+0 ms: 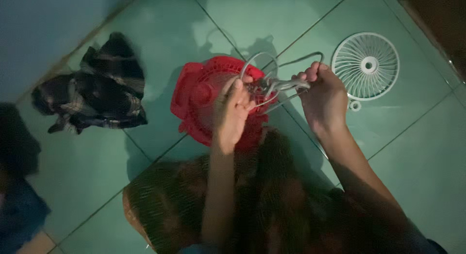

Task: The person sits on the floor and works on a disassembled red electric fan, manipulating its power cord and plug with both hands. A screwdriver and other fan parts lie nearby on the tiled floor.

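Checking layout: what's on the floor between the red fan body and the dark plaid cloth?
Nothing: in the head view the stretch of green tiled floor between the red fan body and the plaid cloth is bare, only shadow and a grout line.

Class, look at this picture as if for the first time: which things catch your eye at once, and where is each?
The bright red fan body at the centre stands out first, with the left hand and right hand holding a looped grey cord over it. To the upper right a white round fan grille lies flat on the green tiled floor. At the left lies a crumpled dark checked cloth.
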